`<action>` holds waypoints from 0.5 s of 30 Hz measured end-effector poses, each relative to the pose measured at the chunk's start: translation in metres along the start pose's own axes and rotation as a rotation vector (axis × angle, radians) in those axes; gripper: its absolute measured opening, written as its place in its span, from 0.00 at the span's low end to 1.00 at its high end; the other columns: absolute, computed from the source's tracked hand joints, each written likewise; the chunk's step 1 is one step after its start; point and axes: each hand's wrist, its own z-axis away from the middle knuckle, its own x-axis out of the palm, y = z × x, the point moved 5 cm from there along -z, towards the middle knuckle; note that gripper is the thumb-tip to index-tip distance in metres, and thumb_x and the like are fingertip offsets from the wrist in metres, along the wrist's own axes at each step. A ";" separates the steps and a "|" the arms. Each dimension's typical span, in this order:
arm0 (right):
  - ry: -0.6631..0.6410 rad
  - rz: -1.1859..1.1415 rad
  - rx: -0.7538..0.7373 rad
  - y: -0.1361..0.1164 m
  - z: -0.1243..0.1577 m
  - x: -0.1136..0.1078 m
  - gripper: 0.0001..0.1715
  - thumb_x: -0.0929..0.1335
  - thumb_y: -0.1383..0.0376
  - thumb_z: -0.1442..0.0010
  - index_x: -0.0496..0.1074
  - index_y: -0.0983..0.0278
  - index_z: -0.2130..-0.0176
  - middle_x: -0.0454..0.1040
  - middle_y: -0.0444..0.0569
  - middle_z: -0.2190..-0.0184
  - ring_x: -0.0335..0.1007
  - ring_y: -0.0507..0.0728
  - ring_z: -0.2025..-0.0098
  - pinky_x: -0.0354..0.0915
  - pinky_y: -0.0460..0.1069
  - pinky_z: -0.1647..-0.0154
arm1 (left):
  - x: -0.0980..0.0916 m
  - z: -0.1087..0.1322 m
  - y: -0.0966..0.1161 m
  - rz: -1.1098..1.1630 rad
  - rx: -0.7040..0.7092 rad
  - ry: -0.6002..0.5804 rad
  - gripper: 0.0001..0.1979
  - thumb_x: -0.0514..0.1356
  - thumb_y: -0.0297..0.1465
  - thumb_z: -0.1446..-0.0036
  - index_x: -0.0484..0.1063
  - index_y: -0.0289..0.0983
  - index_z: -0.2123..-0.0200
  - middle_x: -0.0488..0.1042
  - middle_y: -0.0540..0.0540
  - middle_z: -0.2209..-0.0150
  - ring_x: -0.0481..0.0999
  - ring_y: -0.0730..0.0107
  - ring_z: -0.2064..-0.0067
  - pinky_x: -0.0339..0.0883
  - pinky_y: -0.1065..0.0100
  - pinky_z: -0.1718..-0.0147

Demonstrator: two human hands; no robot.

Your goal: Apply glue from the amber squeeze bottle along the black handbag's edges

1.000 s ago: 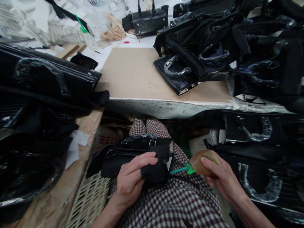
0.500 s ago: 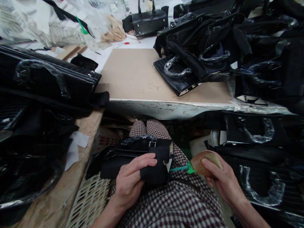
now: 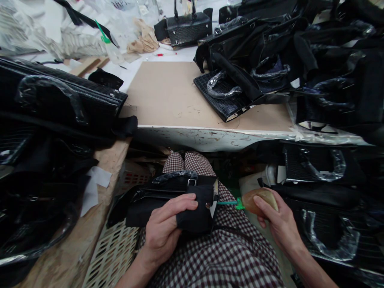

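A black handbag piece with a plastic-wrapped handle and a metal buckle lies across my lap. My left hand grips its near side, fingers over the black lining cloth and thumb out of sight below. In my right hand is a glue bottle, brownish and squeezed between thumb and fingers. Its green cap and thin teal nozzle point left. The nozzle's tip is at the bag's open right edge, by a pale flap; whether it touches cannot be made out.
A table with a tan board stands ahead, black bags piled on its right. More bags lie low at my right. At left, a wooden bench carries other bags. A white plastic crate sits beside my lap.
The glue bottle in my right hand has risen slightly, and its nozzle now lies more level, higher along the bag's edge. My left hand and the bag have hardly moved.
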 end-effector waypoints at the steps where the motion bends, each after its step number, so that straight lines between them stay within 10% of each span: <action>1: 0.005 0.008 -0.003 0.000 -0.001 0.000 0.31 0.77 0.48 0.48 0.69 0.59 0.51 0.72 0.43 0.71 0.63 0.53 0.80 0.60 0.47 0.85 | 0.000 0.000 0.000 0.002 -0.001 -0.003 0.11 0.58 0.22 0.36 0.76 0.35 0.53 0.81 0.41 0.56 0.79 0.60 0.47 0.77 0.62 0.49; 15: 0.014 -0.100 0.001 0.001 0.005 0.000 0.29 0.77 0.50 0.49 0.70 0.59 0.52 0.74 0.43 0.70 0.61 0.52 0.80 0.58 0.48 0.85 | 0.001 -0.003 -0.001 -0.009 -0.011 0.007 0.11 0.58 0.21 0.37 0.76 0.35 0.54 0.82 0.42 0.57 0.80 0.59 0.48 0.78 0.61 0.50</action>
